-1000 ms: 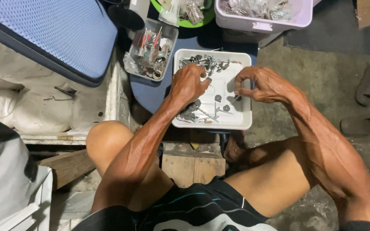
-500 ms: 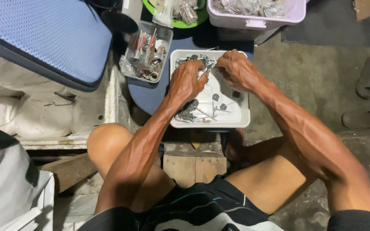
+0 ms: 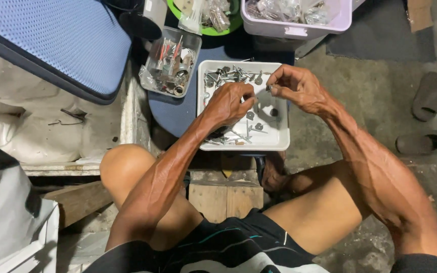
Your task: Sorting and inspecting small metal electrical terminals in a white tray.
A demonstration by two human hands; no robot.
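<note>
I see my left hand (image 3: 230, 103) curled over the white tray (image 3: 279, 139), fingertips pinched; what they grip I cannot tell. My right hand (image 3: 295, 87) hovers above the tray's far edge, fingers pinched on a small metal part (image 3: 269, 89). Screws (image 3: 228, 76) crowd the tray's far-left corner. One clear tub (image 3: 193, 48) of hardware sits left.

Blue cushion (image 3: 51, 40), clear tub of oddments (image 3: 170, 61), lilac bin (image 3: 299, 23), two dark slippers (image 3: 428, 96)

Makeshift floor-level workshop.
Bare stained concrete floor (image 3: 380, 76); white plastic tray of loose metal screws (image 3: 279, 136) at twelve o'clock, clear parts tub (image 3: 170, 63) at eleven.
</note>
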